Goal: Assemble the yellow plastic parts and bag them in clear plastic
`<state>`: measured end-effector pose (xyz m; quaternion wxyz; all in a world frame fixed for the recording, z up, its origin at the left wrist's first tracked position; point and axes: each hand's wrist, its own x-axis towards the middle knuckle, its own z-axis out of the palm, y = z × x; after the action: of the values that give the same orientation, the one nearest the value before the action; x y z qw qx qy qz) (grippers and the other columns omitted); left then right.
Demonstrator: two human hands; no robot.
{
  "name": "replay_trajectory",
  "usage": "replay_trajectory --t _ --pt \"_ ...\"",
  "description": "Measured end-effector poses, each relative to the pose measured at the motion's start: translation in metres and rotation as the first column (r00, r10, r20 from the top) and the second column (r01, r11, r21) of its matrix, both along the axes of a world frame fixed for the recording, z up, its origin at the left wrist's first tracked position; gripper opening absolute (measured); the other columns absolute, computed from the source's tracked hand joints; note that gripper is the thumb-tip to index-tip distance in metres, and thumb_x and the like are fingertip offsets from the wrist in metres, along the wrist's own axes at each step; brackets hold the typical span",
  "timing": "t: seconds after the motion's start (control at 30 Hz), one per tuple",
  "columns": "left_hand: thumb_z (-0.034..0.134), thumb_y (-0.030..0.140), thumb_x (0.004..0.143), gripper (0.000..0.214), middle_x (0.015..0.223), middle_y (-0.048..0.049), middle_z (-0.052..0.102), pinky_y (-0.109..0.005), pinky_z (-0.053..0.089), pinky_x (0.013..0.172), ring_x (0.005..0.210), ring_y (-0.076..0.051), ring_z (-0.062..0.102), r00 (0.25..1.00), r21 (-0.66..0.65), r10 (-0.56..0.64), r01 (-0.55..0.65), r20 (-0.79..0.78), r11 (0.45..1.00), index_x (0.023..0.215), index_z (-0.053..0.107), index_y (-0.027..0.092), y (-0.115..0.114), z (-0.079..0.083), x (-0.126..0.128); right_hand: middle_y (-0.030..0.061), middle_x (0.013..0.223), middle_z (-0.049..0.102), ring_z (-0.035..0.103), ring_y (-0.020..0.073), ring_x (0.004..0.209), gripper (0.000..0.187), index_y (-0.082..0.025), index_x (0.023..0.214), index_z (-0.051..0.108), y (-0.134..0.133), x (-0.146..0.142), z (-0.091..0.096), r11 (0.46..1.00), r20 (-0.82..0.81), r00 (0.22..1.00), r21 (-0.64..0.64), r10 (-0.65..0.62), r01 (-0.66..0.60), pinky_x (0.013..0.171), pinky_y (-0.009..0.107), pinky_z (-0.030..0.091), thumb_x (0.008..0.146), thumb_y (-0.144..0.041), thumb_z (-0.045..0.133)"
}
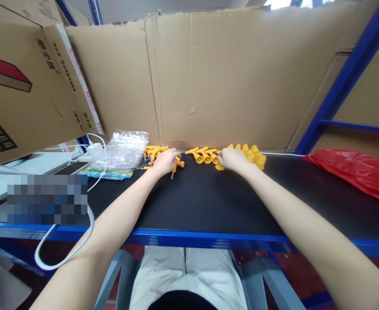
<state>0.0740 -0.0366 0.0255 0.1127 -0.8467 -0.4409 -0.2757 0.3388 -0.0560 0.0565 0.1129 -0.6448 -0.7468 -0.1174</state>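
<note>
Row of yellow branch-and-cup pieces (200,159), on desk (205,206): about three, seemingly joined. Left of row: loose branched pieces (155,150), apparently remaining; left hand (166,162) grasping one. Right of row: massed cups (256,155), apparently remaining; right hand (233,159) adjoining, grip hidden.

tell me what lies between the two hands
In the head view, yellow branched pieces with round cup-like ends lie between the left hand and right hand.

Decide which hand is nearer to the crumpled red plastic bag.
Right. The right hand is left of the red bag, apart from it; the left hand is farther left.
</note>
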Motion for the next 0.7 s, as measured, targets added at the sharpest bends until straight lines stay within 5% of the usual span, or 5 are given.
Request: replay_trajectory --t 0.13,0.23,0.53,0.7 --pt "0.048 0.004 0.071 0.023 0.100 -0.0055 0.063 -0.035 0.040 0.084 0.104 -0.023 0.053 0.987 -0.085 -0.005 -0.009 -0.159 0.996 0.071 0.065 0.018 0.004 -0.003 -0.004 0.0094 0.080 0.069 0.063 0.0203 0.074 0.027 -0.016 0.080 0.069 -0.004 -0.007 -0.003 0.954 -0.084 0.951 -0.002 0.299 -0.300 0.068 0.029 0.044 0.086 -0.028 0.045" --pt "0.048 0.007 0.073 0.024 0.105 -0.0047 0.063 -0.038 0.037 0.084 0.106 -0.024 0.052 0.982 -0.176 0.016 -0.050 -0.189 0.983 0.080 0.067 0.021 0.005 -0.005 -0.004 0.0071 0.086 0.068 0.062 0.0173 0.072 0.020 -0.017 0.090 0.065 0.000 -0.008 -0.009 0.911 -0.181 0.895 0.016 0.408 -0.412 0.066 0.026 0.043 0.083 -0.027 0.049" --pt "0.045 0.010 0.079 0.043 0.120 -0.0060 0.058 -0.046 0.034 0.091 0.117 -0.029 0.046 0.972 -0.213 0.083 -0.131 -0.220 0.968 0.114 0.060 0.029 0.006 -0.006 -0.005 0.0059 0.086 0.065 0.060 0.0164 0.076 0.030 -0.015 0.099 0.056 0.011 -0.006 -0.025 0.902 -0.417 0.851 -0.140 0.320 -0.408 0.068 0.027 0.044 0.074 -0.030 0.065" --pt "0.044 0.007 0.076 0.053 0.128 -0.0047 0.055 -0.040 0.037 0.090 0.118 -0.025 0.046 0.976 -0.228 -0.015 -0.036 -0.217 0.973 0.123 0.055 0.030 0.003 -0.004 -0.007 0.0051 0.082 0.064 0.059 0.0176 0.072 0.027 -0.017 0.084 0.057 0.008 -0.005 -0.023 0.881 -0.374 0.891 -0.286 0.258 -0.376 0.063 0.027 0.042 0.072 -0.039 0.066"
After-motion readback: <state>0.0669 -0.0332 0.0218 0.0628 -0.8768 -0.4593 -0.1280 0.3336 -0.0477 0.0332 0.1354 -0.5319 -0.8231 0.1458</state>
